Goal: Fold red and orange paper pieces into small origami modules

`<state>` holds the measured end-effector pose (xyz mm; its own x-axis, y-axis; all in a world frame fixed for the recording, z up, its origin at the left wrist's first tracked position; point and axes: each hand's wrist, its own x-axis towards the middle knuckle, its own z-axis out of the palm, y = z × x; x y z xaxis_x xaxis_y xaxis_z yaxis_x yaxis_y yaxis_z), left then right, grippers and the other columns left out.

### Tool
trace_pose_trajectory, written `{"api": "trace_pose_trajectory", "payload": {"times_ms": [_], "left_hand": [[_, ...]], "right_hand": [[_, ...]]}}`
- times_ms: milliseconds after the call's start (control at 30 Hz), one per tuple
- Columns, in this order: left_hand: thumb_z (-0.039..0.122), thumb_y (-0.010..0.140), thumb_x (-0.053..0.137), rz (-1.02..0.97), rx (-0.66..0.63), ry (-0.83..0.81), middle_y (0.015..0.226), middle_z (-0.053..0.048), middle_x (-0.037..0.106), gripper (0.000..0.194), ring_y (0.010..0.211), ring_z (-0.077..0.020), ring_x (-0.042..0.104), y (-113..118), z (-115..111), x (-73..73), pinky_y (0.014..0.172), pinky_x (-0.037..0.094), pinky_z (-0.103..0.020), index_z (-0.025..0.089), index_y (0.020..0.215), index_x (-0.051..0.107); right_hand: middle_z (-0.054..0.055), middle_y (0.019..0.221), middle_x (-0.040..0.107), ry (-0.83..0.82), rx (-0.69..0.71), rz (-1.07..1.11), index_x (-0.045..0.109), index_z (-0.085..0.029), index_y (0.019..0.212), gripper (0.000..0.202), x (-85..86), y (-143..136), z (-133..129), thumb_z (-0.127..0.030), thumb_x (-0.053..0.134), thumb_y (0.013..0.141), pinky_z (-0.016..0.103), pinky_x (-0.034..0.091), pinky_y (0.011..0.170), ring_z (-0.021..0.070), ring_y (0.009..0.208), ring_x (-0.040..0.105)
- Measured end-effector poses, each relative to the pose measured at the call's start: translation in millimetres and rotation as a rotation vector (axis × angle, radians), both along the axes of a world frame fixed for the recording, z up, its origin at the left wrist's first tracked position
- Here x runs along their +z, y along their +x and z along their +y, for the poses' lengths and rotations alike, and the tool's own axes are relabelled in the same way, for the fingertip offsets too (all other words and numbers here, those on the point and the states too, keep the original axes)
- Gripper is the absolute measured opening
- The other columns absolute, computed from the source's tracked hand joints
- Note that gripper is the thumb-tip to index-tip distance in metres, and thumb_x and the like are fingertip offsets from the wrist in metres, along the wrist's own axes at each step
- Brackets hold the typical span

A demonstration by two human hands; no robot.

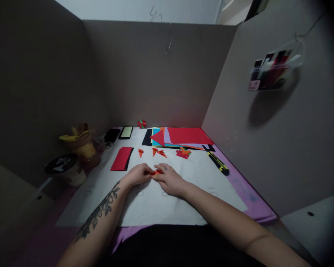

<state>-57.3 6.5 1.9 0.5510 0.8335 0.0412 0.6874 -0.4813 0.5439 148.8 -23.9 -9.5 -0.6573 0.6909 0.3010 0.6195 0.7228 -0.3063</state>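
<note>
Between my two hands, low over the white sheet (pixel 156 207), is a small piece of orange paper (pixel 156 172). My left hand (pixel 139 174) pinches its left side with the fingertips. My right hand (pixel 169 180), with a ring on one finger, grips it from the right; the fingers cover much of the piece. Just beyond my hands lie small folded orange paper pieces, one on the left (pixel 140 152) and two close together (pixel 158 152). Farther right sits a little pile of red, orange and green paper pieces (pixel 183 152).
Left are red paper strips (pixel 121 158), a lidded tub (pixel 66 168) and a yellow-brown pot (pixel 82 144). Behind stand a phone (pixel 126 132), a paper star (pixel 141 124) and stacked coloured sheets (pixel 189 136). A yellow-black cutter knife (pixel 218 163) lies right. Grey panels (pixel 156 74) enclose the table.
</note>
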Motion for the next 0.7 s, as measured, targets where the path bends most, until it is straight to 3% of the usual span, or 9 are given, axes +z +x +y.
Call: {"api": "trace_pose_trajectory", "payload": {"times_ms": [267,500,700], "left_hand": [[0.023,0.073,0.052,-0.029,0.02,-0.023,0.089,-0.005,0.067,0.03,0.079,-0.0174,0.06,1,-3,1.2,0.072,0.043,-0.024,0.02,0.094,0.073],[0.042,0.078,0.053,0.041,0.162,0.035,0.081,-0.004,0.067,0.03,0.072,-0.0174,0.058,12,-12,7.8,0.061,0.037,-0.025,0.02,0.082,0.072],[0.037,0.072,0.061,0.026,0.186,0.008,0.084,-0.003,0.069,0.022,0.074,-0.0177,0.06,14,-8,0.3,0.062,0.038,-0.024,0.02,0.083,0.071]], "right_hand": [[0.005,0.144,0.038,-0.096,-0.038,-0.12,0.063,-0.031,0.115,0.037,3.7,2,0,-0.018,0.05,0.082,0.05,0.027,0.104,0.0298,0.133,0.027],[0.004,0.139,0.046,-0.141,-0.08,-0.171,0.07,-0.028,0.1,0.033,15.2,7,1,-0.014,0.05,0.078,0.049,0.031,0.101,0.0298,0.13,0.033],[0.005,0.134,0.052,-0.164,-0.121,-0.18,0.072,-0.028,0.098,0.033,18.0,10,3,-0.015,0.049,0.079,0.049,0.035,0.099,0.0316,0.127,0.038]]}}
